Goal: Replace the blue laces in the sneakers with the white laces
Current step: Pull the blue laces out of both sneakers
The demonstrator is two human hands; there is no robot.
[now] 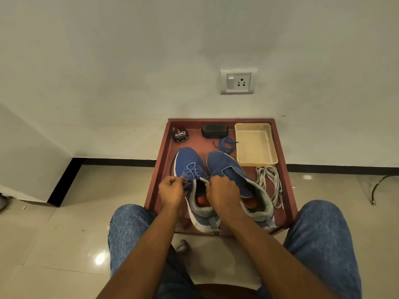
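A person in blue jeans [319,240] is sitting over a low red-brown table [289,197] set against a white wall. Two blue sneakers are lying on it, toes pointing toward twelve o'clock. The left sneaker [190,167] is still carrying its blue lace [192,172] through the eyelets; the right sneaker [226,169], just beside it at three o'clock, is showing bare eyelets.

Both hands are working at the collar of the left sneaker. The left hand [171,190] is curling its fingers tightly around the blue lace at the shoe's nine o'clock side. The right hand [222,190] is closing in a fist at the three o'clock side of the tongue, pinching what looks like the lace's other end; exactly what it is gripping cannot be told.

A loose blue lace [226,144] is lying in a tangle at twelve o'clock from the right sneaker, touching a pale yellow tray [272,143]. The white laces [271,182] are lying bunched at three o'clock from the right sneaker, just under the tray. A round polish tin [180,135] and a black brush [214,131] are sitting near the table's far edge. A wall socket [238,81] is showing above.
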